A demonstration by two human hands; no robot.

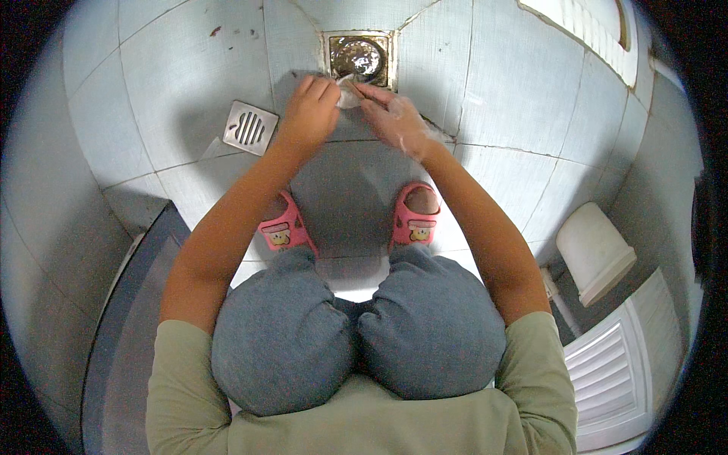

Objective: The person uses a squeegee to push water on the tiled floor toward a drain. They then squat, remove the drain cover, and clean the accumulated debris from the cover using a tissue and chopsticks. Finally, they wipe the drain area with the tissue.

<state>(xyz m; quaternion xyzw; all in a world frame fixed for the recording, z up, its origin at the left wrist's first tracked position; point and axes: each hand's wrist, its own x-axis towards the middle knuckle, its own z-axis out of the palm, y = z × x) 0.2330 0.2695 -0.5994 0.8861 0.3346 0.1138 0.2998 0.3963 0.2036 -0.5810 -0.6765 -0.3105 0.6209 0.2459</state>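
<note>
Knees [356,334] over half-hidden white scrap [349,95]

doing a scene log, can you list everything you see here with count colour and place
floor drain: 1, brass-coloured square with round wet centre, top middle of the floor
drain cover: 1, silver slotted square, lying loose on the tiles left of the hands
small white thing: 1, whitish, held between both hands just below the floor drain; kind unclear
floor tiles: many, pale grey-blue, all over
bin: 1, white, tipped at the right
louvred panel: 1, white, lower right
slippers: 2, pink, on the feet
trousers: grey, knees bent in a squat
shirt: pale green, bottom
left hand: on the white thing
right hand: soapy, on the white thing
</note>
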